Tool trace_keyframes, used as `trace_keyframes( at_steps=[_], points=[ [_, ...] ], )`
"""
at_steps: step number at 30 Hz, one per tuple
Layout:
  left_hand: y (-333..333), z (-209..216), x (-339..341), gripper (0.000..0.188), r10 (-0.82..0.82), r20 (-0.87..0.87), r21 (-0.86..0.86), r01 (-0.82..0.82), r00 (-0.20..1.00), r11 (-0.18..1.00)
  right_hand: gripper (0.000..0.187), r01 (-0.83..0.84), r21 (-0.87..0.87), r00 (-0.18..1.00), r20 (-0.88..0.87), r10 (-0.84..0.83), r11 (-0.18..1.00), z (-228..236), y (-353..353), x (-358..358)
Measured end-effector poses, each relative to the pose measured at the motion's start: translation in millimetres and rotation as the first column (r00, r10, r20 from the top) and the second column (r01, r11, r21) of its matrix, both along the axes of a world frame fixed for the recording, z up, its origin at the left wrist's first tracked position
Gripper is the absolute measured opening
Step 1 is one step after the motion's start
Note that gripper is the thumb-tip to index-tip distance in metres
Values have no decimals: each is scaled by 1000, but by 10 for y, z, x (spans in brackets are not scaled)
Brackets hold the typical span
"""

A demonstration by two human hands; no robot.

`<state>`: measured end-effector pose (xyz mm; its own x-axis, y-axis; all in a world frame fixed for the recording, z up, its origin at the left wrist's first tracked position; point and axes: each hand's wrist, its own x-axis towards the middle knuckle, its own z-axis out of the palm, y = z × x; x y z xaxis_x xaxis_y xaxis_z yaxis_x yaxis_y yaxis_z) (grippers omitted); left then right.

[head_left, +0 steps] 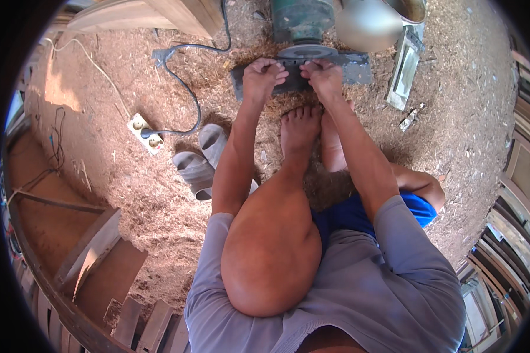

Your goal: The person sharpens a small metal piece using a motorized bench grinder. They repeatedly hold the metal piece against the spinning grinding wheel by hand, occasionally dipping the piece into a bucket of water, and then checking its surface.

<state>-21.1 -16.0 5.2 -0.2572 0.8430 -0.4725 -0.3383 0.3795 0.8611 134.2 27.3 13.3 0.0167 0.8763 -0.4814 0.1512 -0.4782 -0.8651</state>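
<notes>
Looks like metal in the plate (356,69), dark and scuffed. Looks like metal with worn green paint in the machine (302,19); smooth and dull on the wheel (307,52). Seems to be hard plastic in the socket (138,123), smooth plastic around the cord (198,109), soft matt cloth in the shirt (365,288), and rough wood bits on the floor (165,259).

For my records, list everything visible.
Grinding machine: one, green, top centre
Disc: one, grey, machine's front
Plate: one, dark, below disc
Narrow piece: one, grey, right
Container: one, brownish, top right
Blurred shape: one, pale, upper right
Power strip: one, white, left
Cables: several, dark/pale, left
Slippers: two, grey, left
Wood pieces: many, brown, edges
Shavings: uncountable, tan, ground
Shirt: one, grey, bottom
Shorts: one, blue, lap
Feet: two, below plate
Hands: two, at plate
</notes>
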Motion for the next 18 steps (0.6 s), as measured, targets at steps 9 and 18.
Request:
trace_keyframes(
  at_steps=[9,18],
  points=[
    [-42,-38,-73,14,15,-11,32,-15,1000,999,20,36,-22,994,-105,-38,999,4,-22,-81],
    [-66,-30,-160,14,38,4,20,-39,999,999,18,38,-68,986,-159,-48,997,39,-67,-175]
  ],
)
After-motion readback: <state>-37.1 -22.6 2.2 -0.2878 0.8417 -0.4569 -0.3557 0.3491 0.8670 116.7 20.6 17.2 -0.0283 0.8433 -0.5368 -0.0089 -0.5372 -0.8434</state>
